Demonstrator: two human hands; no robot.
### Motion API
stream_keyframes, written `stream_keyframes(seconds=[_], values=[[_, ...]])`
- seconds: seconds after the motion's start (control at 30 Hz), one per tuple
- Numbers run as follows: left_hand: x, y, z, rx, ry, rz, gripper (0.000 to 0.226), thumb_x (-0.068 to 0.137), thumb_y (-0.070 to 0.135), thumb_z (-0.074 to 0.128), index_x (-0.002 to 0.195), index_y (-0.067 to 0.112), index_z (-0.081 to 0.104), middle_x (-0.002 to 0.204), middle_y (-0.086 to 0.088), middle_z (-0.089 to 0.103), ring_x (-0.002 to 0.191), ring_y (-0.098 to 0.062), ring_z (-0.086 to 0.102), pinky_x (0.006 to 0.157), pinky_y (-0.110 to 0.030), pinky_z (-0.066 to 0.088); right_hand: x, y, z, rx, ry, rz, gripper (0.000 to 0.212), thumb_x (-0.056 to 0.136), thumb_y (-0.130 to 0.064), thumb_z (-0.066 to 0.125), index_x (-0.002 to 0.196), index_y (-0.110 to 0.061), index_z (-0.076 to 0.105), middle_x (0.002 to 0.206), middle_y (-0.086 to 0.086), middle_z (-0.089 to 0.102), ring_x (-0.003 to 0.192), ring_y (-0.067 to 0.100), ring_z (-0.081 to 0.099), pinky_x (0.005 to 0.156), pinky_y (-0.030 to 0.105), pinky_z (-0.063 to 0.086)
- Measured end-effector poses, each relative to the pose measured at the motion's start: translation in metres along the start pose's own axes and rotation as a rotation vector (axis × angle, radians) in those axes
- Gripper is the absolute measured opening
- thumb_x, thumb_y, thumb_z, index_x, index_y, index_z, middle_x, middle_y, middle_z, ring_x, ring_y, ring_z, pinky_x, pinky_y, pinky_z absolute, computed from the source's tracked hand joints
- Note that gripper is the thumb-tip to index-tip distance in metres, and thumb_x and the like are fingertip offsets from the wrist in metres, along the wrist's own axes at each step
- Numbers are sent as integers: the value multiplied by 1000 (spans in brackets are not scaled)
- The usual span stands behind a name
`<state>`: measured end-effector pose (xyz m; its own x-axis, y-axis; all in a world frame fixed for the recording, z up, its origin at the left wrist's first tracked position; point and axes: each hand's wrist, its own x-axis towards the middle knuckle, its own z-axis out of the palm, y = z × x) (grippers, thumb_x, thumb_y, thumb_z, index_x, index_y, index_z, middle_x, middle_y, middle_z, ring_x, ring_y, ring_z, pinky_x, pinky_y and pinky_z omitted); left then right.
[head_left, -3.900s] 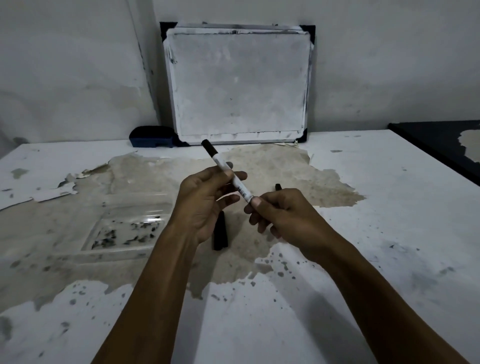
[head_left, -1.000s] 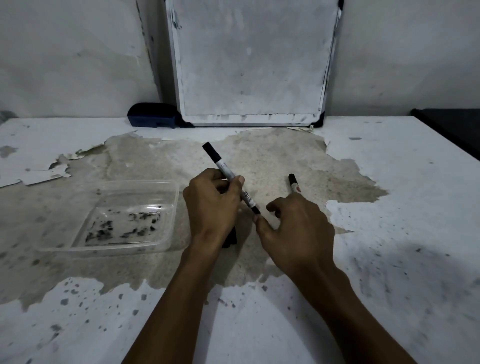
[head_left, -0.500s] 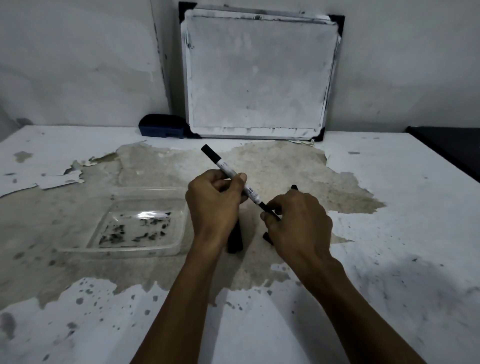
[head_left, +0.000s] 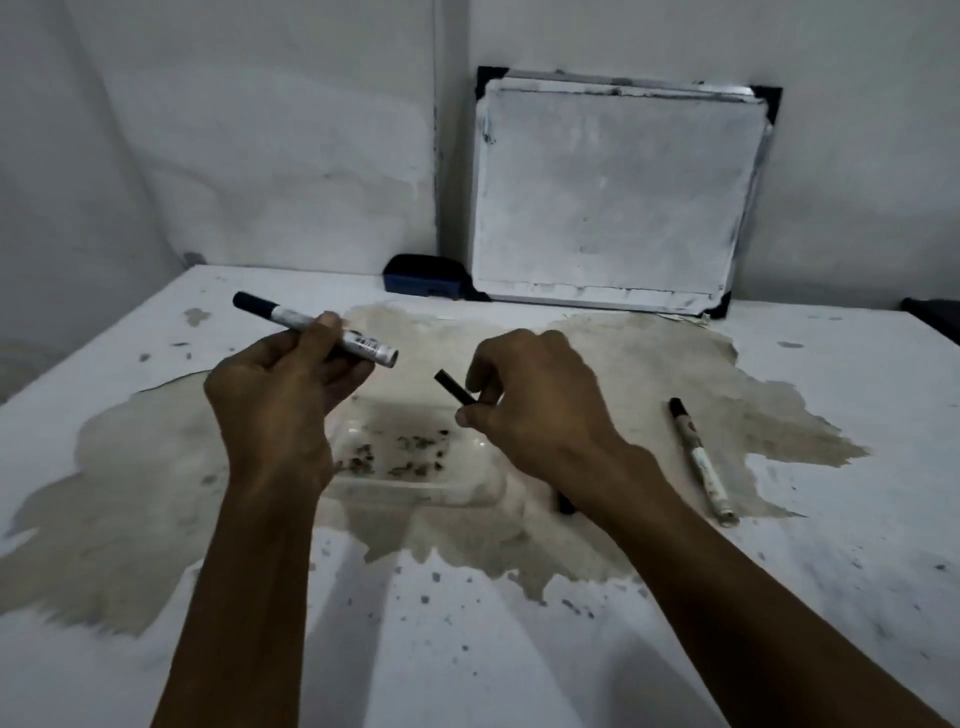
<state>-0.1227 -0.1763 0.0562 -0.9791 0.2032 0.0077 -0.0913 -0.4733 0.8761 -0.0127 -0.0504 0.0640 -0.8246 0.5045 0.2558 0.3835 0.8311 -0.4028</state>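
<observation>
Left forearm (head_left: 249, 571) and right forearm (head_left: 727, 587), both bare, enter from the lower edge and run up toward the middle; hands apart, both raised; left hand (head_left: 283, 400): fingers curled under a white-barrelled marker with a black end (head_left: 363, 345), thumb pressed on top; right hand (head_left: 535, 410): back toward the camera, knuckles bent, thumb and fingertips pinching a short black plastic piece (head_left: 453, 388)

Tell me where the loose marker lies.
In the head view, the loose marker lies on the table, right of the right hand, cap toward the whiteboard.
</observation>
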Motion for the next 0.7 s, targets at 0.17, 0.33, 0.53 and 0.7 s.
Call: stream_keyframes(seconds=[0.17,0.33,0.53,0.7], values=[[12,5,-40,41,108,-34,14,88,13,72,77,5,69,76,-12,71,67,-21,72,59,-22,58,18,-33,37,-194,-137,-150,19,79,-10,70,97,-12,64,96,6,62,84,26,57,65,29,35],[14,5,-61,64,133,-58,13,88,14,72,80,5,71,77,-12,71,66,-21,70,59,-23,58,24,-47,52,-277,-241,-174,15,78,-6,68,89,-12,60,88,7,56,69,21,43,66,31,32],[12,6,-64,76,130,-49,13,88,15,71,82,3,72,77,-13,72,68,-22,71,62,-25,60,25,-46,60,-298,-304,-169,20,78,-2,65,77,-15,49,80,6,51,64,20,40,67,32,32],[5,7,-55,77,109,-53,13,88,16,71,83,4,72,80,-12,73,71,-21,72,62,-24,59,25,-39,54,-177,-248,-153,22,81,-19,69,100,-11,64,98,7,65,89,25,57,73,30,34]])
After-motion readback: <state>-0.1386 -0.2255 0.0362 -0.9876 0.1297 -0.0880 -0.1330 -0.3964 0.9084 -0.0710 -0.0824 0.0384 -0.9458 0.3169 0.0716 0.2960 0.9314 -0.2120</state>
